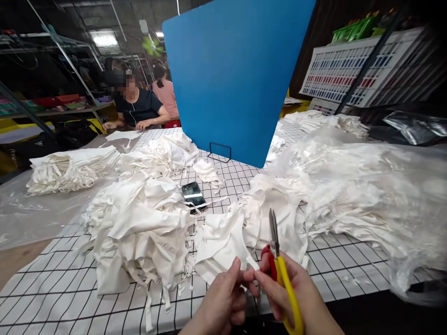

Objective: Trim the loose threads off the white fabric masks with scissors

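Observation:
Scissors [287,284] with yellow handles and a red part near the pivot rest in my right hand [302,291], blades pointing up and away. The thumb and fingertip of that hand also pinch the edge of a white cloth piece [223,239]. My left hand [225,295] is closed on the same narrow white strip, its fingertips almost meeting the right ones. The cloth piece lies spread on the table in front of both hands. A heap of white strapped garments [139,223] is left of it, and another white garment [275,204] lies behind the scissors.
A phone [193,194] lies on the grid-patterned tablecloth [59,284]. Behind it stands a large blue board [233,79]. Clear plastic [394,195] covers white garments at right. A folded stack [71,170] sits at left. A co-worker [141,109] sits at the far left.

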`<state>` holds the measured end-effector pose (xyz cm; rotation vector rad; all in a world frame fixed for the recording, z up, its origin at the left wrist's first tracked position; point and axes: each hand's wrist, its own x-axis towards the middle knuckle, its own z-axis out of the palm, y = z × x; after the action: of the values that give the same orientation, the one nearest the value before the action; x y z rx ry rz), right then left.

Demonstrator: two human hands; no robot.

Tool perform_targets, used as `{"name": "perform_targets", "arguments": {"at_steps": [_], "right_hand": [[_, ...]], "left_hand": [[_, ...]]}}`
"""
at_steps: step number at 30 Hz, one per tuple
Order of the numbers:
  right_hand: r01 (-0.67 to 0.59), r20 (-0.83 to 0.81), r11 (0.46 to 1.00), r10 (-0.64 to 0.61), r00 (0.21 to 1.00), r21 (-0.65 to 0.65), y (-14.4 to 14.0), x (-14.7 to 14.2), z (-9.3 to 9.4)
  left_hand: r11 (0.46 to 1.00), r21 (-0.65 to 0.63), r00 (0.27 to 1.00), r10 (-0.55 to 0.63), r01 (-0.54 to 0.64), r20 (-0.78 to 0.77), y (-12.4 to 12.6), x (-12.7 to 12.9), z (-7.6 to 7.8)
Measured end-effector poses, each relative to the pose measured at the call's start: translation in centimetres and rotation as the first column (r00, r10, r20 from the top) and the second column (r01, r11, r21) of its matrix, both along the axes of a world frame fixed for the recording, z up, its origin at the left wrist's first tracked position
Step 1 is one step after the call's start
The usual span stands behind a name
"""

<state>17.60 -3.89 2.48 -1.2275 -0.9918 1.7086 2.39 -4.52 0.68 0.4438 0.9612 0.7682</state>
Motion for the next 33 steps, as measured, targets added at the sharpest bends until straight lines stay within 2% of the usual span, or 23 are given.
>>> {"name": "perform_targets", "arguments": {"at_steps": [3,6,10,13,16,18,19,21,23,24,26,28,30,31,33], "right_hand": [[-0.034,0.037,0.999,0.035,0.999,-0.028,-1.2,-0.5,-0.8],[-0.056,0.054,0.998,0.058,0.997,-0.041,-1.9,-0.3,-1.6],[-0.146,0.141,0.989,0.145,0.979,-0.002,-1.3,1.2,-1.1],[-0.129,0.233,0.976,0.087,0.969,0.173,0.8,1.6,-0.1],[-0.271,0.266,0.905,0.187,0.946,0.328,3.2,0.0,0.4],[-0.374,0.24,0.86,0.304,0.922,0.348,4.4,-1.8,0.3],[-0.385,0.212,0.854,0.328,0.921,0.35,4.8,-2.7,0.2],[-0.293,0.145,0.876,0.256,0.956,0.384,5.4,-4.2,-0.1],[-0.122,0.091,0.889,0.091,0.992,0.442,5.6,-5.2,-0.3],[-0.05,0.075,0.882,0.017,0.997,0.469,5.6,-5.5,-0.4],[0.015,0.069,0.867,-0.057,0.996,0.499,5.3,-5.8,-0.8],[0.02,0.09,0.87,-0.074,0.993,0.492,4.9,-6.1,-1.3],[0.003,0.11,0.898,-0.057,0.992,0.441,4.6,-6.4,-1.9],[-0.028,0.118,0.916,-0.022,0.993,0.401,4.5,-6.4,-2.2],[-0.12,0.133,0.94,0.081,0.988,0.319,4.5,-6.0,-2.7]], "left_hand": [[0.97,-0.148,0.974,0.207,-0.192,0.095,-0.5,1.4,-0.3],[0.934,-0.2,0.943,0.319,-0.296,0.096,-1.0,1.5,-0.2],[0.936,-0.1,0.938,0.343,-0.336,0.057,-1.9,0.6,0.4],[0.933,-0.054,0.933,0.357,-0.355,0.044,-2.5,-0.2,1.2],[0.95,-0.05,0.948,0.312,-0.309,0.065,-2.9,-0.9,1.8],[0.95,-0.027,0.946,0.313,-0.312,0.082,-3.1,-1.4,2.0],[0.943,-0.013,0.939,0.332,-0.333,0.084,-3.1,-1.6,2.0],[0.921,0.019,0.92,0.387,-0.389,0.062,-3.1,-2.0,2.0],[0.899,0.064,0.901,0.434,-0.434,0.016,-2.8,-2.4,2.0],[0.889,0.096,0.892,0.451,-0.448,-0.018,-2.5,-2.5,2.0],[0.857,0.212,0.86,0.498,-0.469,-0.113,-1.9,-2.8,1.8],[0.794,0.388,0.785,0.575,-0.468,-0.231,-1.3,-3.1,1.6],[0.74,0.527,0.722,0.622,-0.417,-0.302,-0.6,-3.5,1.2],[0.747,0.545,0.734,0.603,-0.382,-0.312,-0.4,-3.7,1.0],[0.818,0.48,0.832,0.482,-0.316,-0.275,0.0,-4.0,0.7]]}}
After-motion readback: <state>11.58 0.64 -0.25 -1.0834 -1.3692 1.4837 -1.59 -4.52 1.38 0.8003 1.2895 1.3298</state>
